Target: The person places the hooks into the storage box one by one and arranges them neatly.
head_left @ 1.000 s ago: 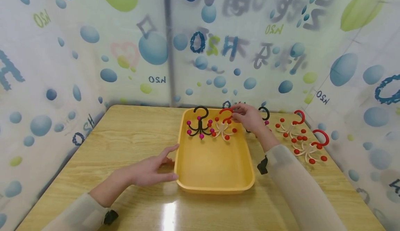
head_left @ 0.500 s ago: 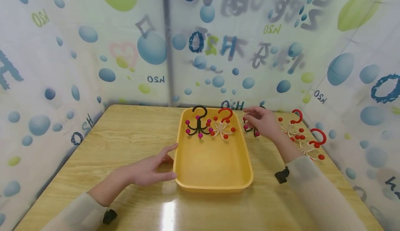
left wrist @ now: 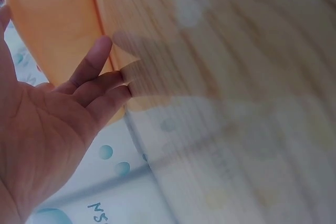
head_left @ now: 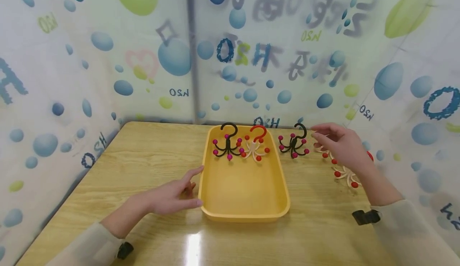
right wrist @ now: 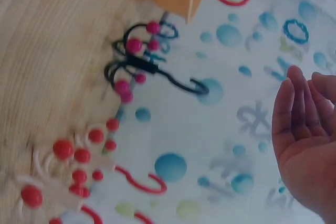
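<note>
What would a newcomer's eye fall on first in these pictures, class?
Probably the yellow tray on the table, with a black hook and a red-topped hook at its far end. Next, the right hand, holding nothing, right of the tray. Behind stands the bubble-patterned wall.

Wall covering [head_left: 215, 84]: mirrored blue-and-green "H2O" [head_left: 242, 54]; grey characters [head_left: 320, 7] alongside, too blurred to read

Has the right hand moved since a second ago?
Yes, rightward in the head view: judged against the yellow tray, the right hand has gone from above its far right corner to beyond the black hanger outside it.
</note>
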A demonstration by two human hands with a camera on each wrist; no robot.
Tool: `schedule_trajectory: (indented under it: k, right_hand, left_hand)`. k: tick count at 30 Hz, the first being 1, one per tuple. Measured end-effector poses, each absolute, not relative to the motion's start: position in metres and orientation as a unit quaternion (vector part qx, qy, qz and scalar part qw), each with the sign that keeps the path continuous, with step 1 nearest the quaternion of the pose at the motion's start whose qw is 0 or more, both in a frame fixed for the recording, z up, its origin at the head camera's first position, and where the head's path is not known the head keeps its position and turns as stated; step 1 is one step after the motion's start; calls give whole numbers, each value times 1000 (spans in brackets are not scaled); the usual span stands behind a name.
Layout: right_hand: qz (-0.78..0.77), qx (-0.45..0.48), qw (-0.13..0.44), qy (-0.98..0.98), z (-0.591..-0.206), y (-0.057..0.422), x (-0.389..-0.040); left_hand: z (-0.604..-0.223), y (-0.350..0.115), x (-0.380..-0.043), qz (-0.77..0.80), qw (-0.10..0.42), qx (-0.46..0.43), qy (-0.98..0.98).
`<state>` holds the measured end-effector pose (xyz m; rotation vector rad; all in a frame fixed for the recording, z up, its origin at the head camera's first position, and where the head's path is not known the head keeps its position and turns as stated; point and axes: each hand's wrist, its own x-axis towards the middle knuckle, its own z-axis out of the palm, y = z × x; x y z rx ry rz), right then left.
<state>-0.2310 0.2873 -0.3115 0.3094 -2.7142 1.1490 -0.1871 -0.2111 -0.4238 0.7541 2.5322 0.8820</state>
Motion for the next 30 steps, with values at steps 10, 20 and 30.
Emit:
schedule_trajectory:
  k: [10, 20, 30]
  right_hand:
    - [326, 24, 100, -940, -318, 369, -216]
    - [320, -44, 113, -940, -348, 416, -213]
    - [356, -93, 96, -925, -385, 438, -214]
  left_hand:
    - [-425, -212, -187, 304, 182, 260, 898]
    - [-424, -212, -187, 308, 185, 262, 896]
    - [-425, -212, -188, 311, 191, 255, 895]
